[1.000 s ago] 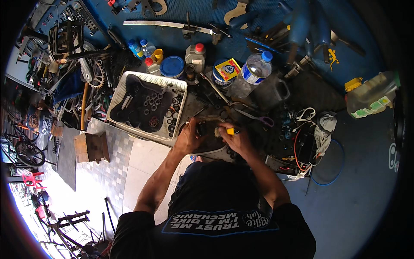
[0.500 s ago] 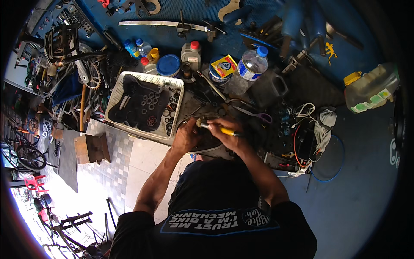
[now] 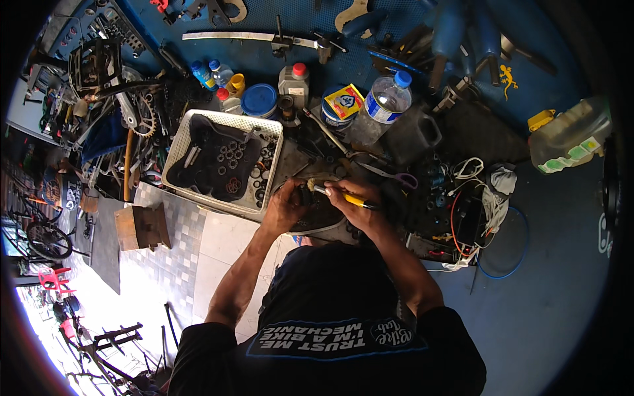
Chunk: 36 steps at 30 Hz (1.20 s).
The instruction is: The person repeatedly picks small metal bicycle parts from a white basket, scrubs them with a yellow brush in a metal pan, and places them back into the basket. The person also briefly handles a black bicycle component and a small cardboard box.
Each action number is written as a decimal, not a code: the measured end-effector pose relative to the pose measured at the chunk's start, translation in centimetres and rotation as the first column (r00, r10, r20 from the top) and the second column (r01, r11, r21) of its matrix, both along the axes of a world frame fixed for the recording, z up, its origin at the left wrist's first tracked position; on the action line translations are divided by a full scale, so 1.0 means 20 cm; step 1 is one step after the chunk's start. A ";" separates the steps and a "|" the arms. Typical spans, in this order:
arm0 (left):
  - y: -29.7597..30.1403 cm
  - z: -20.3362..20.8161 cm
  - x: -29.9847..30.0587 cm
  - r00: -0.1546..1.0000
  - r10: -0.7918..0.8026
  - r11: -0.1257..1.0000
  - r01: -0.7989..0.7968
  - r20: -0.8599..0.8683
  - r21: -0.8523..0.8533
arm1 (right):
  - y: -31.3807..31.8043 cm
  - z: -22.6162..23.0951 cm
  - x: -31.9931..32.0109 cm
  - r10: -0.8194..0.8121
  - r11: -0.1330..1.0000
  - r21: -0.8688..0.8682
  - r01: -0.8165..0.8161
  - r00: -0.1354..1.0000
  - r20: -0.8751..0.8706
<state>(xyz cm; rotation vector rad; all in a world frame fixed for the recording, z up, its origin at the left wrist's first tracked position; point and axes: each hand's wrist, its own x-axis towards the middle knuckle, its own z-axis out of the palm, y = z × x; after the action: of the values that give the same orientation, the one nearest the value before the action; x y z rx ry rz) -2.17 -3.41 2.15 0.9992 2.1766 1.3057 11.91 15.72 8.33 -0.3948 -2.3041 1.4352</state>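
So there's a small dark part [image 3: 305, 193] sitting right at the front-right corner of the white basket [image 3: 173, 153], just off its rim. The left hand [image 3: 285, 210] is wrapped around that part, gripping it from below. The right hand [image 3: 351, 198] is pinched around a yellow-handled tool [image 3: 345, 197] whose tip meets the part. Inside the basket it's a pile of black rings and bits. Behind the basket stand a blue-lidded tub [image 3: 258, 100] and a grey bottle with a red cap [image 3: 294, 80]. Further right of the basket is a clear water bottle [image 3: 386, 100], and purple-handled scissors [image 3: 395, 176] lie just past the right hand.
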 end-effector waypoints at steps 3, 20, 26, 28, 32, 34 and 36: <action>0.00 0.03 -0.01 1.000 -0.019 0.999 0.019 -0.006 0.036 | 0.06 -0.10 0.01 -0.026 0.999 -0.040 0.028 0.999 0.046; 0.01 -0.13 -0.03 0.980 -0.097 0.990 0.113 -0.173 0.088 | -0.04 -0.26 0.12 0.054 0.982 0.181 -0.049 0.998 -0.027; -0.01 -0.06 -0.01 0.962 -0.088 0.994 0.103 -0.258 0.045 | 0.04 -0.16 0.07 -0.077 0.991 0.127 0.034 0.934 0.349; -0.01 -0.05 0.00 0.976 -0.089 0.996 0.088 -0.199 -0.010 | -0.01 0.04 0.04 -0.035 0.995 -0.087 0.058 0.970 0.242; -0.02 -0.04 0.01 0.974 -0.097 0.995 0.102 -0.206 0.010 | -0.07 -0.08 -0.02 -0.089 0.989 0.120 0.088 0.996 0.001; -0.02 -0.03 0.00 0.967 -0.077 0.993 0.096 -0.244 0.067 | 0.02 -0.06 -0.01 -0.068 0.995 0.083 0.051 0.973 0.219; -0.02 0.00 0.01 0.968 -0.068 0.993 0.091 -0.242 0.082 | -0.02 0.01 -0.01 -0.070 0.992 0.107 0.062 0.995 0.068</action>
<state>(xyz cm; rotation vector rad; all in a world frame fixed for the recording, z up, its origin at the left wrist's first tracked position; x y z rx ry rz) -1.96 -3.87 2.08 1.3280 2.2385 1.3176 11.78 15.42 8.44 -0.4936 -2.3869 1.2824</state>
